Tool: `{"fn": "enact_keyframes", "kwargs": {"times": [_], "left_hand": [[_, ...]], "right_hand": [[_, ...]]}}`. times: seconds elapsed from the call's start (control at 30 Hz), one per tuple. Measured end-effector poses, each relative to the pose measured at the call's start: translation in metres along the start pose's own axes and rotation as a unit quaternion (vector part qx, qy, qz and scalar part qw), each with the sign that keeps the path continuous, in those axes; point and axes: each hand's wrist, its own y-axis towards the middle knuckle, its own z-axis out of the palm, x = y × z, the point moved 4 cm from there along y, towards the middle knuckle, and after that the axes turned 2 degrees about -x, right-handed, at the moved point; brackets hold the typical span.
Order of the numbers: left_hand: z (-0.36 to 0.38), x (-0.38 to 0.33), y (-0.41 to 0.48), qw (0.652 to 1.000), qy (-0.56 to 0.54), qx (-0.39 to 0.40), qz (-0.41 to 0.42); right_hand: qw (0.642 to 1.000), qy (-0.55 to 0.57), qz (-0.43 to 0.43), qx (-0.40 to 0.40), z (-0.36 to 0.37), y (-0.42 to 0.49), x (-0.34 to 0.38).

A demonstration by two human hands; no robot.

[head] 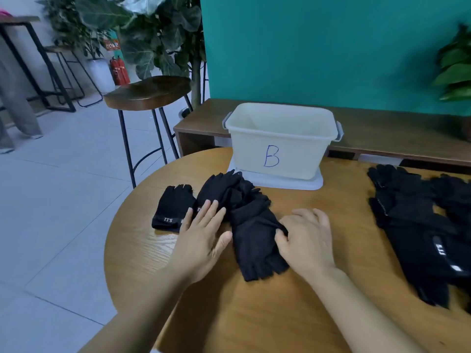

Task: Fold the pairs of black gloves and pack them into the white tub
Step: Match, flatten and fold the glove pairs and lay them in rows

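A white tub (280,138) marked with a blue B stands on its lid at the far side of the round wooden table (254,314); what shows of its inside is bare. In front of it lies a black glove (254,240) with its fingers toward me. My right hand (305,240) pinches this glove's right edge. My left hand (204,235) lies flat with straight fingers beside it, touching the cuff of another black glove (219,189). A single black glove (173,207) lies further left.
A pile of several black gloves (420,233) covers the table's right side. A wooden bar stool (147,93) stands left of the table on the tiled floor. A low wooden shelf (382,131) and a teal wall are behind the tub.
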Motion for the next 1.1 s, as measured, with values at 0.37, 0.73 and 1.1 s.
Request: {"fn": "enact_keyframes", "kwargs": {"times": [0.37,0.73,1.1], "left_hand": [[0.027,-0.075,0.0,0.999,0.022,0.035,0.025],[0.043,-0.09,0.035,0.995,0.041,0.079,-0.048],[-0.035,-0.13,0.039,0.836,-0.534,0.061,-0.111]], "right_hand": [[0.989,-0.028,0.107,0.1,-0.045,-0.045,-0.053],[0.972,-0.024,0.108,0.207,-0.004,-0.013,-0.041],[0.843,0.439,0.245,0.189,-0.094,-0.005,-0.058]]}}
